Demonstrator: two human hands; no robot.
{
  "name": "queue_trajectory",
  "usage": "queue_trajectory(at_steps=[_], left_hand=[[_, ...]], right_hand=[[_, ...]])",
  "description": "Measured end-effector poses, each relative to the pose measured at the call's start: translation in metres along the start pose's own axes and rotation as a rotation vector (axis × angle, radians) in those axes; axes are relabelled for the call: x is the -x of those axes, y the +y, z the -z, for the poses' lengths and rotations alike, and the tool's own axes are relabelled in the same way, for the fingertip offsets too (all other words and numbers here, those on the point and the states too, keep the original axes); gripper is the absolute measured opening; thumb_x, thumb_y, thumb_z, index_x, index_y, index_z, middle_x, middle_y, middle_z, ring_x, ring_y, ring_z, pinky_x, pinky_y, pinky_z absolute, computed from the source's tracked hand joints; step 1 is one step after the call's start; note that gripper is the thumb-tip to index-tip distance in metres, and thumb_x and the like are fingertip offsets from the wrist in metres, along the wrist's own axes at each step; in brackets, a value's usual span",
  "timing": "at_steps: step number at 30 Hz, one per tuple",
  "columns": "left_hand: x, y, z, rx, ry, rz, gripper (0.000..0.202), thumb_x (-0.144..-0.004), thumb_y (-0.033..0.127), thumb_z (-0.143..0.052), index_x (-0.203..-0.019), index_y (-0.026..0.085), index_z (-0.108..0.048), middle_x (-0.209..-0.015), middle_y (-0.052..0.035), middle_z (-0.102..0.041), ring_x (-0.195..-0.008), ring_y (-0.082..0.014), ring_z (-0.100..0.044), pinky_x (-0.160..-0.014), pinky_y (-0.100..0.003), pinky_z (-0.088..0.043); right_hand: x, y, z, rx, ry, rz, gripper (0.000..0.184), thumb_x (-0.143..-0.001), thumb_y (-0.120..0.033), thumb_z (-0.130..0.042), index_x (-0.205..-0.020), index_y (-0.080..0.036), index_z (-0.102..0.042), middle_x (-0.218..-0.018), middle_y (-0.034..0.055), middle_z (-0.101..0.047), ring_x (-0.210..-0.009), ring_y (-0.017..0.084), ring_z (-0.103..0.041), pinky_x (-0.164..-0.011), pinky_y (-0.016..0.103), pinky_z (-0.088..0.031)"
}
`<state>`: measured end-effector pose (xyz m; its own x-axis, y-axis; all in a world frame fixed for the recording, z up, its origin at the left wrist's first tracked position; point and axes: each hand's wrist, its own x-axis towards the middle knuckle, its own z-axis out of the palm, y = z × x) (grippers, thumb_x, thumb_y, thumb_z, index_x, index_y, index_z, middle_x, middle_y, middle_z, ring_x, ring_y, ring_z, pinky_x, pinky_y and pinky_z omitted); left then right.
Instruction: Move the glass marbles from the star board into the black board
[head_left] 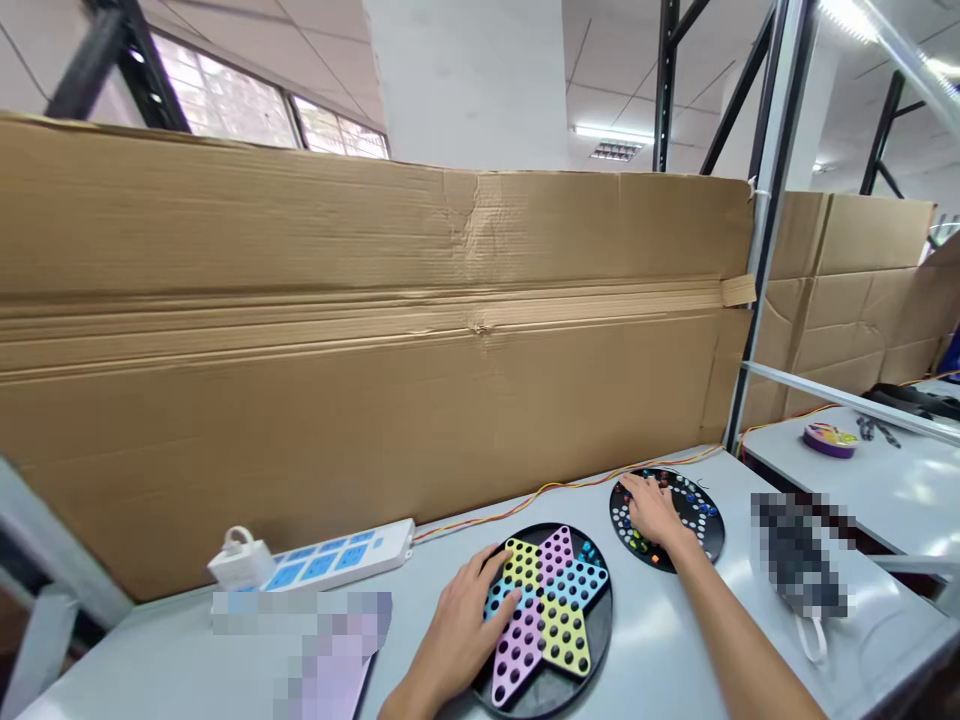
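Pink, yellow and blue are covering the star-shaped board, which is sitting in a round black tray well forward of the pale worktop's back edge. We are laying our left hand over the star's left side, thumb and fingers spreading loosely rather than clenching. Blue marbles are lying in the tray beside the star's upper right. Our right hand is reaching onto a smaller black disc, which is resting near the worktop's back right corner and carrying small coloured pieces; its fingertips are hiding, so we cannot tell whether they are grasping one. Along the back edge, red and yellow wires are running to a power strip toward the back left corner, and brown cardboard is standing behind. Something dark and blurred is lying near the right edge.
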<state>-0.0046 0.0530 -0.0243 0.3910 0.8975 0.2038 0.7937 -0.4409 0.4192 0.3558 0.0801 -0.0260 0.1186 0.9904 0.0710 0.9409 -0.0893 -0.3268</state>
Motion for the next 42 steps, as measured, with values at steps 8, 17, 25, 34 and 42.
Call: queue_trajectory(at_steps=[8, 17, 25, 34, 42], left_hand=[[-0.001, -0.003, -0.001, 0.006, -0.001, 0.004, 0.053, -0.097, 0.054, -0.047, -0.143, 0.029, -0.06, -0.154, -0.0071, -0.056, -0.139, -0.0323, -0.054, -0.116, -0.053, -0.046], [0.0, -0.004, -0.004, 0.005, 0.033, -0.018, 0.052, -0.098, 0.054, -0.048, -0.142, 0.029, -0.061, -0.151, -0.0071, -0.058, -0.137, -0.032, -0.057, -0.114, -0.051, -0.048], [0.0, -0.003, -0.003, 0.005, 0.029, -0.014, 0.051, -0.097, 0.052, -0.05, -0.142, 0.03, -0.061, -0.152, -0.0067, -0.058, -0.137, -0.0321, -0.057, -0.115, -0.052, -0.047], [-0.001, -0.003, -0.004, 0.001, 0.029, -0.006, 0.051, -0.097, 0.052, -0.049, -0.14, 0.03, -0.061, -0.152, -0.0064, -0.058, -0.138, -0.0323, -0.057, -0.115, -0.052, -0.048], [-0.002, -0.003, -0.005, 0.006, 0.016, -0.009, 0.051, -0.097, 0.051, -0.048, -0.141, 0.028, -0.06, -0.153, -0.0075, -0.057, -0.138, -0.0327, -0.056, -0.115, -0.053, -0.047]], right_hand=[[0.0, -0.003, -0.002, -0.004, 0.081, 0.03, 0.046, -0.098, -0.016, -0.039, -0.129, -0.026, -0.072, -0.138, 0.0087, -0.066, -0.122, 0.029, -0.052, -0.103, 0.042, -0.036], [0.002, -0.01, 0.005, -0.156, 0.223, 0.024, 0.03, -0.096, -0.018, -0.05, -0.109, -0.019, -0.078, -0.118, 0.0118, -0.074, -0.117, 0.026, -0.061, -0.102, 0.035, -0.041], [0.027, -0.066, 0.001, -0.518, 0.124, 0.292, 0.023, -0.091, -0.031, -0.06, -0.096, -0.02, -0.08, -0.097, 0.0074, -0.078, -0.093, 0.023, -0.068, -0.091, 0.033, -0.049], [0.018, -0.044, 0.004, -0.51, 0.27, 0.283, 0.026, -0.092, -0.024, -0.051, -0.097, -0.02, -0.077, -0.106, 0.0095, -0.076, -0.103, 0.023, -0.067, -0.097, 0.035, -0.048], [0.013, 0.031, 0.039, -0.628, 0.401, -0.075, 0.03, -0.081, -0.034, -0.057, -0.098, -0.017, -0.075, -0.086, 0.0074, -0.076, -0.074, 0.022, -0.066, -0.077, 0.034, -0.052]])
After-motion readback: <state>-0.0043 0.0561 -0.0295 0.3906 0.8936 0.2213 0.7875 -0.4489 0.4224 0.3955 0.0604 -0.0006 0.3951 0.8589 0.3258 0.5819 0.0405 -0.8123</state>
